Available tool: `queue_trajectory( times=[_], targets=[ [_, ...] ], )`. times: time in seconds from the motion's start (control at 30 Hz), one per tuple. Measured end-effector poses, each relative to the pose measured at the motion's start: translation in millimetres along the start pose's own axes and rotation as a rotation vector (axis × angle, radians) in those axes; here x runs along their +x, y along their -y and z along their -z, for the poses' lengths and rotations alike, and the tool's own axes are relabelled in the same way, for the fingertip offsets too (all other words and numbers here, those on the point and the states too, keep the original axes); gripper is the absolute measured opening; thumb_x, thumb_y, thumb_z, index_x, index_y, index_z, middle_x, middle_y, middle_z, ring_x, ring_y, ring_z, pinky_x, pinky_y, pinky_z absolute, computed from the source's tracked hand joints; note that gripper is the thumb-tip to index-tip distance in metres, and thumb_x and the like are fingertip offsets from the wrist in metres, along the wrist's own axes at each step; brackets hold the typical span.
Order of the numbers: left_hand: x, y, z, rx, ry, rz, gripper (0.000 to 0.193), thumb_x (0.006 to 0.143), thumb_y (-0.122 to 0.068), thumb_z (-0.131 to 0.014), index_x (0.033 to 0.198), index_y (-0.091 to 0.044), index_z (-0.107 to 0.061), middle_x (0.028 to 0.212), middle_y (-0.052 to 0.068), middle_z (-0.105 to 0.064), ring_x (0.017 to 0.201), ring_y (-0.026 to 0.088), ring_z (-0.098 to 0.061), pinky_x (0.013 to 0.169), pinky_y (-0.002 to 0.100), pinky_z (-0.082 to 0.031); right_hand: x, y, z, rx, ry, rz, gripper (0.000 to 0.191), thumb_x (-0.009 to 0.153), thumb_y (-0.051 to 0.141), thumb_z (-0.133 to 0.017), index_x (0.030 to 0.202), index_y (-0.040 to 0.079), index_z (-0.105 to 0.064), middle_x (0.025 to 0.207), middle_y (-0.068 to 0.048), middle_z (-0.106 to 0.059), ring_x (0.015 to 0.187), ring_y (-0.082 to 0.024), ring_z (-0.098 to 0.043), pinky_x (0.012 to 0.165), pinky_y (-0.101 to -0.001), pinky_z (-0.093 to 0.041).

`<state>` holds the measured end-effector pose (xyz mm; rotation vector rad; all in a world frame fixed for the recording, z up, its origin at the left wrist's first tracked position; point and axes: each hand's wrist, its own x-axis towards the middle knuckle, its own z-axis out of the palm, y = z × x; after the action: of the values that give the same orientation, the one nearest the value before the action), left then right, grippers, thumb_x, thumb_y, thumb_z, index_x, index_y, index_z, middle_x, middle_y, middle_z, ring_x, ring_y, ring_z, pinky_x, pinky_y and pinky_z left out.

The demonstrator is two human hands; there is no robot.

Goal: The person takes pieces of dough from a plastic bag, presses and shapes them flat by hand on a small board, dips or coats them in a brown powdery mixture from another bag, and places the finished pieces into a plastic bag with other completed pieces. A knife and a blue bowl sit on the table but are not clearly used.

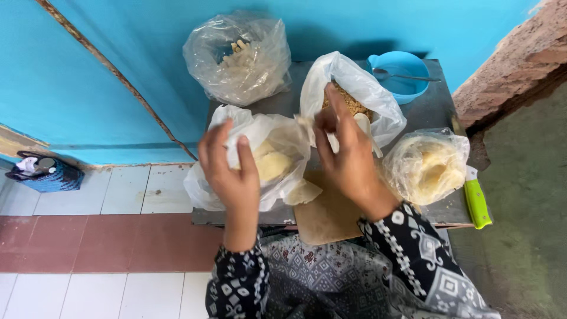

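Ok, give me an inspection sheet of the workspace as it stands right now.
Surface: small grey table against a blue wall, crowded.
Job's things: white plastic bag of pale food at front left; second white bag of brown crumbly food behind it; brown paper sheet at the front edge.
Clutter: clear bag at the back; clear bag of pale pieces at right; blue bowl with a spoon; green-handled knife at the right edge.
Hands: left hand grips the front bag's rim; right hand reaches at the second bag's mouth; whether it holds anything, cannot tell.
Cables: nothing seen.
Surroundings: tiled floor; small dark bag by the wall.
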<state>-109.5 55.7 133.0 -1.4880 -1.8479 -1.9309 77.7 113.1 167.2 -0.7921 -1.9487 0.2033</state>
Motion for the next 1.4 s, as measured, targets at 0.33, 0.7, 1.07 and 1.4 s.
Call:
queue_trajectory(
  times=[0.33,0.7,1.07,1.4],
  targets=[
    [113.2,89.4,-81.8,0.617,0.546,-0.176,0.075,0.082,-0.012,-0.068,0.151,-0.005,-0.04,0.149,0.014,-0.045,0.146,0.038,-0.028,0.113,0.072,-0.011,179.0,-49.3,-143.1,-0.131,-0.122,0.239,0.102,0.078,-0.019,-0.06,0.165,0.016,-0.02,0.133,-0.025,-0.064,0.115,-0.036,-0.07,0.093,-0.0384,-0.058],
    [39.1,94.9,-77.9,0.677,0.489,-0.283,0.046,0.088,-0.007,-0.058,0.134,-0.006,-0.061,0.137,0.009,-0.057,0.141,0.031,-0.043,0.117,0.07,-0.016,131.6,-122.4,-174.3,-0.301,0.086,-0.189,0.128,0.075,0.009,-0.084,0.162,0.015,0.01,0.146,-0.031,-0.047,0.117,-0.047,-0.062,0.092,-0.0458,-0.056],
    [161.2,144.1,-70.0,0.279,0.067,0.008,0.083,0.074,-0.024,-0.093,0.13,0.017,-0.048,0.129,0.041,-0.053,0.12,0.057,-0.053,0.09,0.051,-0.045,120.5,-134.3,-155.8,0.01,0.029,-0.377,0.104,0.081,-0.014,-0.058,0.165,0.009,-0.002,0.111,-0.022,-0.076,0.102,-0.039,-0.074,0.092,-0.042,-0.059],
    [185.0,135.2,-81.8,0.222,0.068,-0.005,0.04,0.086,0.006,-0.069,0.124,0.004,-0.055,0.123,0.024,-0.064,0.116,0.045,-0.061,0.095,0.046,-0.051,128.5,-131.1,-154.6,0.064,-0.216,-0.141,0.084,0.093,-0.016,-0.053,0.165,0.007,-0.015,0.137,-0.029,-0.065,0.113,-0.036,-0.075,0.097,-0.0389,-0.061]
  ],
)
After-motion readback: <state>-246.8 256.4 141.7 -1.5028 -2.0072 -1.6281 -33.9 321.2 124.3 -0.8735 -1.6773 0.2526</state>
